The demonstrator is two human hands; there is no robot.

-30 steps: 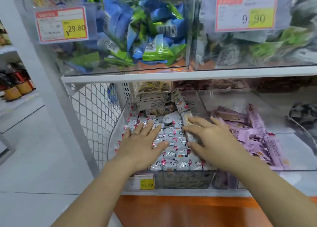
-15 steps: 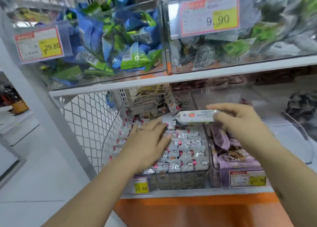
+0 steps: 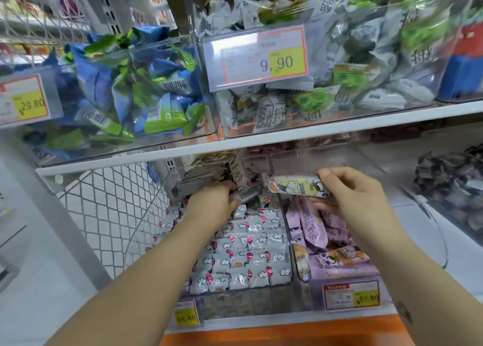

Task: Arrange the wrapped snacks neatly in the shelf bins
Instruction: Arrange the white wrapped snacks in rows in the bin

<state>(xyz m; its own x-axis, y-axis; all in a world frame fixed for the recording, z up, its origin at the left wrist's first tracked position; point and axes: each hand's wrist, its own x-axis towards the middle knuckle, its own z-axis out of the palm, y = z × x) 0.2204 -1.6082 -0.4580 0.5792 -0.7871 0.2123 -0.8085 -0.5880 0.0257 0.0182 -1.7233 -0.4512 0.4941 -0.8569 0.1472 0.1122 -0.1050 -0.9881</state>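
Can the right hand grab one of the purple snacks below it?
Probably yes: the right hand hovers just above the purple snacks, and their bin is open on top. But it pinches a pale wrapped bar, so it is busy.

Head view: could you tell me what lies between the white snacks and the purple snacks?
Only the bins' clear walls, in the head view.

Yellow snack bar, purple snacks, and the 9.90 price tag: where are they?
yellow snack bar [image 3: 295,186]: head view, middle of its wrapper.
purple snacks [image 3: 312,226]: head view, on the tilted purple wrapper that sticks up.
9.90 price tag [image 3: 287,62]: head view, on its yellow patch.
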